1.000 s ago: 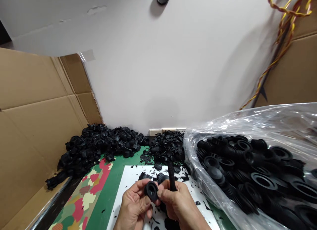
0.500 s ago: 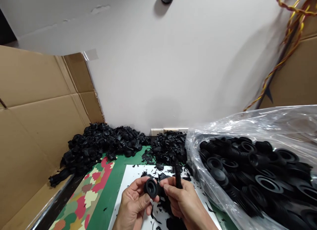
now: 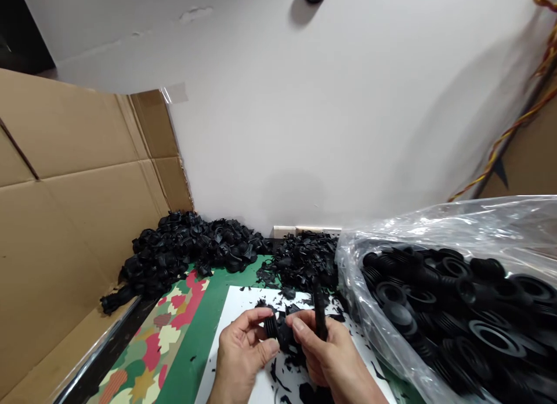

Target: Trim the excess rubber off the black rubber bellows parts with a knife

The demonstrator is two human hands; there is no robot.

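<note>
A small black ribbed rubber bellows (image 3: 270, 327) is pinched between the thumb and fingers of my left hand (image 3: 243, 354). Beside it, my right hand (image 3: 328, 354) is closed around a dark, slim stick-like tool (image 3: 319, 308) that points up past the index finger; its working end is hidden. The right thumb and fingertip meet close to the bellows, at some dark rubber I cannot make out clearly. Under both hands lies a white board (image 3: 239, 299) strewn with black rubber scraps (image 3: 282, 381).
A clear plastic bag (image 3: 352, 288) full of black bellows (image 3: 496, 337) stands at the right. Behind the board is a heap of rubber shavings (image 3: 307, 256); to its left, a pile of black ribbed parts (image 3: 195, 241). A cardboard box wall (image 3: 87, 131) borders the left.
The bellows has turned in my left hand: its round opening faced me before, and now its ribbed side shows. The whole view has shifted slightly, with the scene sliding right.
</note>
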